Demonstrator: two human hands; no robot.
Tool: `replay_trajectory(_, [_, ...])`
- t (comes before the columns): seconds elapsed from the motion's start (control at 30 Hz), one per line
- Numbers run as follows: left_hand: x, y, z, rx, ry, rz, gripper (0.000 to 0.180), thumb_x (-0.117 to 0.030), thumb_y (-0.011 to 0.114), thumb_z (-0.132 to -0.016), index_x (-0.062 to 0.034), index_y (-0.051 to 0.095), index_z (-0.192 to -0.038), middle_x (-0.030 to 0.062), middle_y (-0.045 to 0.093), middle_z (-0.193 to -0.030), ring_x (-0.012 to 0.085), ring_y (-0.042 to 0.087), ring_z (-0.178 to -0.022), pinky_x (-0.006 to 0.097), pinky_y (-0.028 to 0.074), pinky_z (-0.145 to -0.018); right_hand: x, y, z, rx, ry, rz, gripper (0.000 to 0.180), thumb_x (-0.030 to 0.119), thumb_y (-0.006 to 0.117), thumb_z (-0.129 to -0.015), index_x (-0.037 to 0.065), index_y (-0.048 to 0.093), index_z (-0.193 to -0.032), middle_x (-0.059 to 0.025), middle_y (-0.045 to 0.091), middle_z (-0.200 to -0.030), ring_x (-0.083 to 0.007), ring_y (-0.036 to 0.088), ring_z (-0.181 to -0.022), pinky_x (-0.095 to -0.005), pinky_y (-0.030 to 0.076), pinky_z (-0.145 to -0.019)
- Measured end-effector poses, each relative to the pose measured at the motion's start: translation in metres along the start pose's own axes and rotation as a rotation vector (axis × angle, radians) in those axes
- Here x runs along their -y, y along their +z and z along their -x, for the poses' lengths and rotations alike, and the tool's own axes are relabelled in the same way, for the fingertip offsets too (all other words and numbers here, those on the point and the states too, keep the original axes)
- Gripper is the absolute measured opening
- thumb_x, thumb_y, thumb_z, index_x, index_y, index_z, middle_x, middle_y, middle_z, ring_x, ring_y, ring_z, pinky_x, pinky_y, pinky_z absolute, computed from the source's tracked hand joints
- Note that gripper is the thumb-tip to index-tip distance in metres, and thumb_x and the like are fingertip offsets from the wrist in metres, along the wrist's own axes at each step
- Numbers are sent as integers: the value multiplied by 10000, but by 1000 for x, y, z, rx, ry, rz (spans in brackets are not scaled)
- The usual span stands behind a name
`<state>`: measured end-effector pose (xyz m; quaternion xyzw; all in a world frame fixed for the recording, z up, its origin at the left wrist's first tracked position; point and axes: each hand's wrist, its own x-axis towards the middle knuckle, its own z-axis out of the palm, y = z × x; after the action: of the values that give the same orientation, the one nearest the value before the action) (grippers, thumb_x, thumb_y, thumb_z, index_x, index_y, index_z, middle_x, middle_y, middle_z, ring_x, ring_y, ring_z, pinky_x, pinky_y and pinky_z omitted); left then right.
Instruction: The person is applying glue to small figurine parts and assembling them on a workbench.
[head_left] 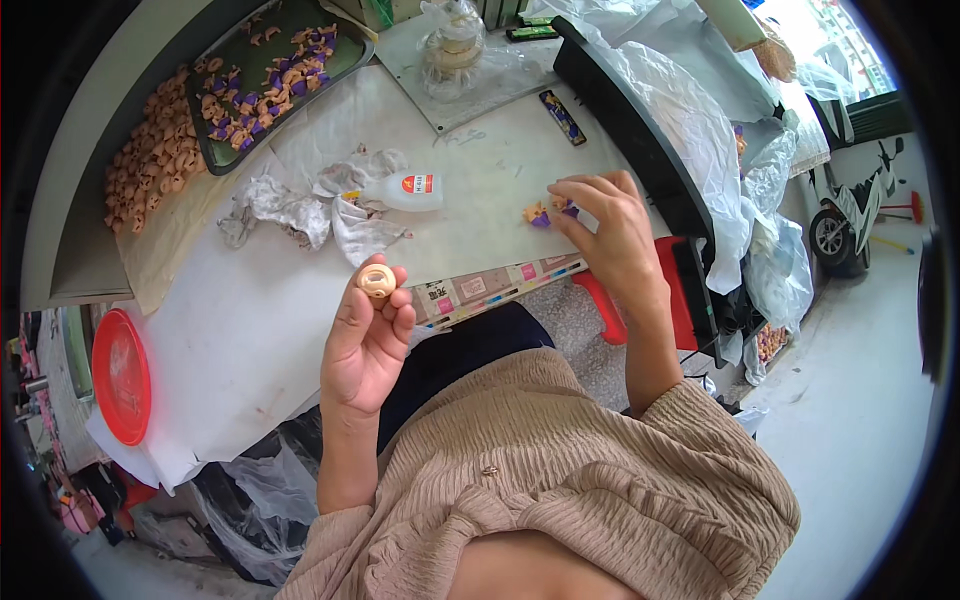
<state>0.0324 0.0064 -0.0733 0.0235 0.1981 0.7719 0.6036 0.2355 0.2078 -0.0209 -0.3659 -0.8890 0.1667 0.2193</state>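
My left hand (365, 345) is raised over the table's near edge, its thumb and fingers closed round a small, hollow, peach-coloured toy head (376, 281) whose opening faces up. Farther right, my right hand (610, 235) is bent down over the tabletop. A small purple-and-peach toy figure body (568, 207) shows between its thumb and fingers, partly hidden by them. Just left of those fingertips lies another purple-and-peach figure body (537, 215). Between my hands, farther back, a clear bottle (408, 192) with a red-and-white label lies on its side against a crumpled, stained cloth (365, 225).
A dark tray (215, 160) of purple-and-peach pieces stands at the far left, beside a heap of peach heads (155, 150). A red round lid (121, 376) lies at left. A black raised edge (650, 140) and plastic sheeting (690, 130) border the right. A red stool (675, 300) stands below.
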Motion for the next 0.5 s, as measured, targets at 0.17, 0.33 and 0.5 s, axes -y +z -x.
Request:
replay_trajectory(0.17, [15,8,-4,-13,-191,140,404,-243,540,-965,-15,474,-1292,132,604,-1146,183,626,-988,301,543,-898,8,23,-1,83,-83,34,238,104,721,-737,56,697,-969,-82,679,-934,-276,554,-940,-365,449,-862])
replay_trajectory(0.33, [12,8,-2,-9,-192,58,398,-250,537,-967,-10,482,-1280,120,610,-1149,165,634,-990,288,535,-906,31,26,-5,35,-144,-57,246,71,720,-751,53,668,-991,-75,669,-953,-243,607,-909,-350,485,-823])
replay_trajectory(0.5, [14,5,0,-25,-144,-57,389,-236,543,-965,-7,493,-1276,98,619,-1123,140,632,-962,278,532,-887,65,24,3,311,-75,-739,243,24,717,-797,2,633,-1024,-59,643,-995,-128,636,-876,-238,527,-722])
